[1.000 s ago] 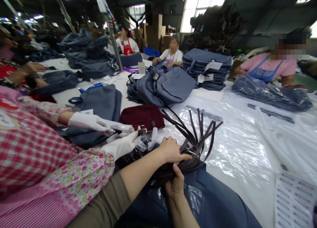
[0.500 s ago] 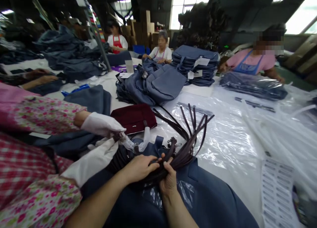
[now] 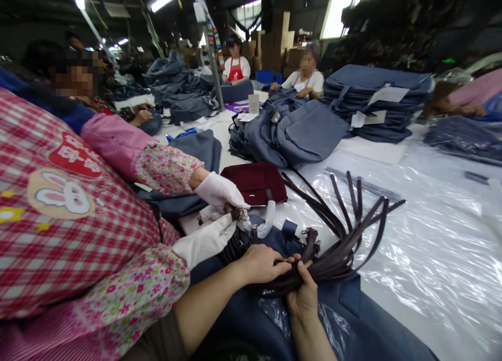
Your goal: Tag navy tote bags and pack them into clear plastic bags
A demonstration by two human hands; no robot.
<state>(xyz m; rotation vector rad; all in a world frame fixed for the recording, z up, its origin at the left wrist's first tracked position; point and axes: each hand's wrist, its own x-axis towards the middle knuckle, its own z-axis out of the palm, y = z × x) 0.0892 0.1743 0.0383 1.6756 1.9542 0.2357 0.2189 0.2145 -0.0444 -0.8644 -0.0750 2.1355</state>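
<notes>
Both my hands grip a bundle of dark brown straps [image 3: 345,246] that fans out to the right over clear plastic sheeting. My left hand [image 3: 261,263] closes over the bundle from above. My right hand [image 3: 304,293] holds it from below, thumb up against the straps. The bundle rests on a blue bag [image 3: 353,324] lying in front of me. Close on my left, a co-worker in a red checked apron works with white-gloved hands [image 3: 219,191] on straps and small white pieces beside a maroon bag [image 3: 254,181].
A heap of blue bags [image 3: 290,131] lies mid-table and a neat stack with paper tags [image 3: 372,100] behind it. Clear plastic sheeting [image 3: 431,230] covers the table's right side. Other seated workers sit along the far and left edges.
The view has swung left, so the strap bundle and bags now sit further right. My hands keep their grip on the straps; my left hand has shifted slightly along the bundle.
</notes>
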